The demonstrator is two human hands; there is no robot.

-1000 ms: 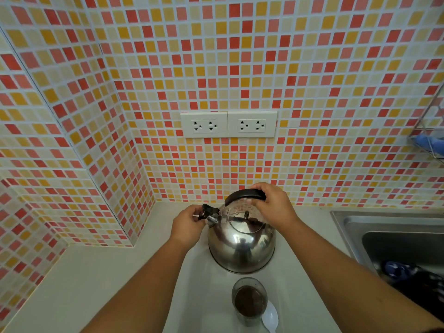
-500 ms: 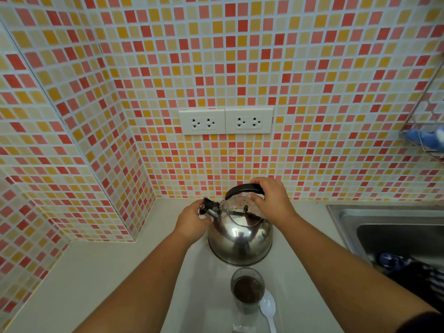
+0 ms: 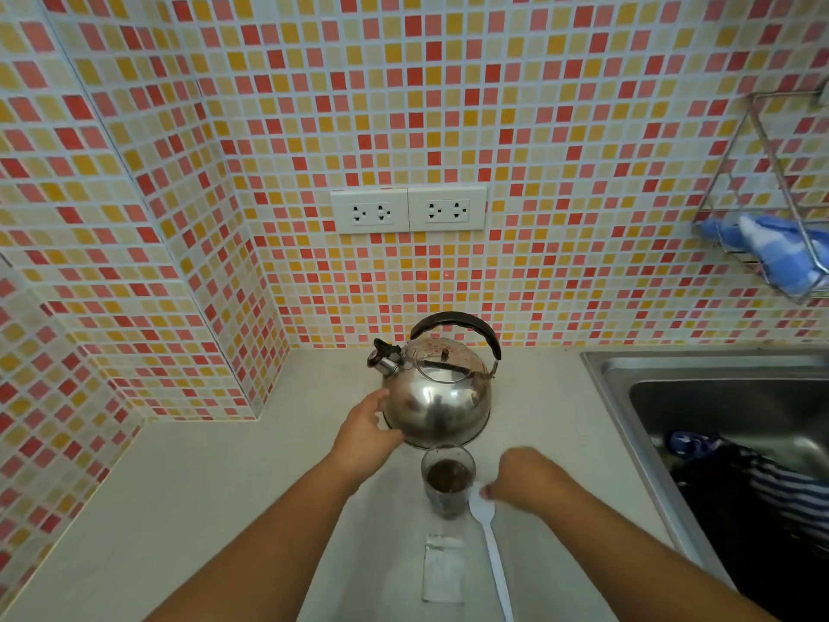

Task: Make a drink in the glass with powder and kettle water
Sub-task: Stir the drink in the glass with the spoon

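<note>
Two hands low in frame: left hand [image 3: 365, 430] open, fingers against steel kettle [image 3: 437, 397] at centre; right hand [image 3: 522, 480] loosely curled, fingertips at white spoon [image 3: 491, 545], grip unclear. Glass [image 3: 448, 480] with dark powder just below kettle, sachet [image 3: 443, 572] beneath.

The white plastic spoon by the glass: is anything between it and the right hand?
Nothing visible. The right hand reaches the bowl of the white plastic spoon, lying on the pale counter right of the clear glass of brown powder.
</note>
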